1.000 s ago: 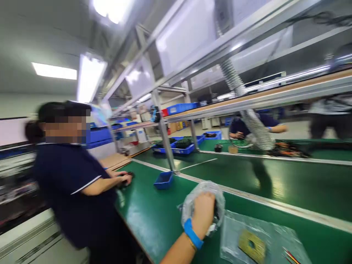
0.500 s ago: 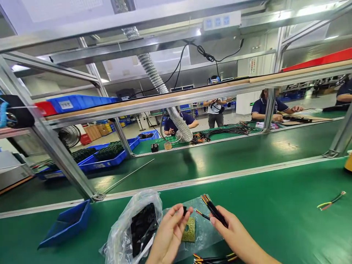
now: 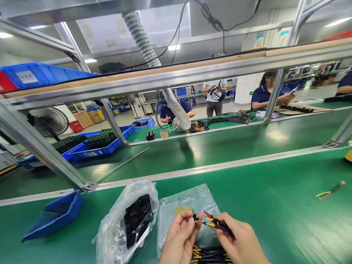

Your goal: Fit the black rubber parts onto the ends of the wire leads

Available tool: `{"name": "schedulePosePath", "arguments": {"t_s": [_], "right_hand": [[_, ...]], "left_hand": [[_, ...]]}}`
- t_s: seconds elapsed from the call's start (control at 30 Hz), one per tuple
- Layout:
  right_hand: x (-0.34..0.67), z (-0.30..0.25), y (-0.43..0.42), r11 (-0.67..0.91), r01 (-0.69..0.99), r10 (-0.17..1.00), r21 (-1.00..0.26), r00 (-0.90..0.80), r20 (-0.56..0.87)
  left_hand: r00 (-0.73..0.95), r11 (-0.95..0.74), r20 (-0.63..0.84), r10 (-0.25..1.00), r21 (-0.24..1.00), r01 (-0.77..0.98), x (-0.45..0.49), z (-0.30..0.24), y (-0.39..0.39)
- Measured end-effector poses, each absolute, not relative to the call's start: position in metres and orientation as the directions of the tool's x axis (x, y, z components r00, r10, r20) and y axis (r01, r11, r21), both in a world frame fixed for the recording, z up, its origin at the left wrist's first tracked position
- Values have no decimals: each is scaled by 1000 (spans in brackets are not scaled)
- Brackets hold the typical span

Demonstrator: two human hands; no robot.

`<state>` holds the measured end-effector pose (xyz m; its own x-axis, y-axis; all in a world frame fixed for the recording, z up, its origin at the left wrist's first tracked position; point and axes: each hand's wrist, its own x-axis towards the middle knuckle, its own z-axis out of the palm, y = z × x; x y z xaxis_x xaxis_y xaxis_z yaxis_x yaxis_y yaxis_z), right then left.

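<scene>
From far away, I pinch a small black piece (image 3: 195, 217) with the fingers of my left hand (image 3: 183, 234). My right hand (image 3: 242, 236) is closed around a bunch of black wires (image 3: 224, 226) with red and yellow ends. One wire's tip comes right up to the small black piece, but I can't tell if it goes in. Both hands are over the green surface (image 3: 261, 190), and more wires (image 3: 210, 255) lie below them. Just behind my left hand, a yellow sponge (image 3: 183, 210) peeks out by a flat clear bag (image 3: 198, 196). To the left, an open plastic bag (image 3: 108, 234) has lots of black bits (image 3: 137, 214) inside. A blue bin (image 3: 56, 216) sits farther left.
</scene>
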<state>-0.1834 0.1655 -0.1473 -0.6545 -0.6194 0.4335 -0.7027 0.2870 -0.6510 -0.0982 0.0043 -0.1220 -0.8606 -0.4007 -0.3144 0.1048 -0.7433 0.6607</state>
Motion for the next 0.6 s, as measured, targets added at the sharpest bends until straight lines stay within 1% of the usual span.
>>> {"name": "schedulePosePath", "arguments": {"t_s": [0.1,0.17,0.23,0.33,0.4,0.43,0.47,0.6], "right_hand": [[-184,-147,171,224,-827,-616,-516,-531,582],[-184,-145,172,198,-884,-586,-424,-453,672],[-182,-141,170,181,-931,-551,-316,-363,751],[-181,-133,168,210,-970,-497,-120,-211,842],[-182,-129,168,245,-969,-473,-30,-146,869],[-183,-128,168,247,-969,-470,-26,-144,871],[-183,-127,169,235,-971,-474,-53,-162,866],[-186,-127,171,141,-958,-502,-250,-287,816]], "left_hand": [[-846,-728,-330,-419,678,96,-98,-126,5],[-838,-717,-332,-432,691,96,-98,-127,6],[-838,-687,-301,-456,717,116,-98,-124,8],[-845,-658,-262,-467,742,133,-97,-117,10],[-853,-670,-281,-439,735,103,-96,-114,11],[-857,-681,-297,-421,728,82,-96,-113,11],[-858,-692,-316,-404,720,61,-96,-112,11],[-855,-711,-361,-373,703,14,-96,-115,8]]}}
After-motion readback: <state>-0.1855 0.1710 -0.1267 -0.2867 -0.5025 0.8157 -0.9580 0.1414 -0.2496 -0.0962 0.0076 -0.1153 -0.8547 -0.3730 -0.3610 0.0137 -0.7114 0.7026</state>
